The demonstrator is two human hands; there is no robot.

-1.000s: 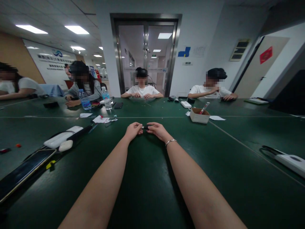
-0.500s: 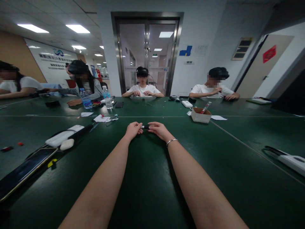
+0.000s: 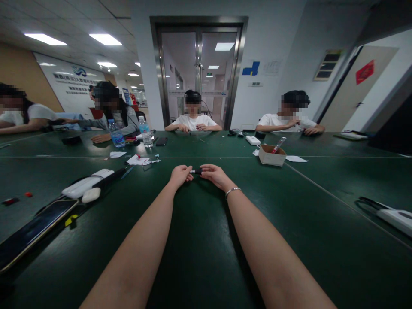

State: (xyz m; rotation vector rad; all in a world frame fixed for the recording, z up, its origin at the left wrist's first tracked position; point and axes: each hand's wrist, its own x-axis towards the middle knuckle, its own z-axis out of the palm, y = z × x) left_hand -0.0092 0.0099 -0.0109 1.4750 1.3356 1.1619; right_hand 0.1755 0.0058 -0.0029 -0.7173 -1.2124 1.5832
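Note:
Over the middle of the green table (image 3: 199, 240), my left hand (image 3: 181, 176) pinches the silvery left end of a small black-and-silver object (image 3: 193, 171). My right hand (image 3: 215, 175), with a bangle at the wrist, has its thumb and fingers closed on the black right end. The object lies level between the two hands, and its ends are partly hidden by the fingers. What exactly it is cannot be made out.
At left lie a phone (image 3: 38, 229), a white power bank (image 3: 86, 182) and a white oval case (image 3: 91, 195). Further off stand two bottles (image 3: 146, 135), paper scraps (image 3: 138, 160) and a small box (image 3: 272, 156). A white device (image 3: 397, 219) lies right. Several people sit opposite.
My hands and the object between them have hardly moved. Across the table, the middle person's hands have shifted slightly.

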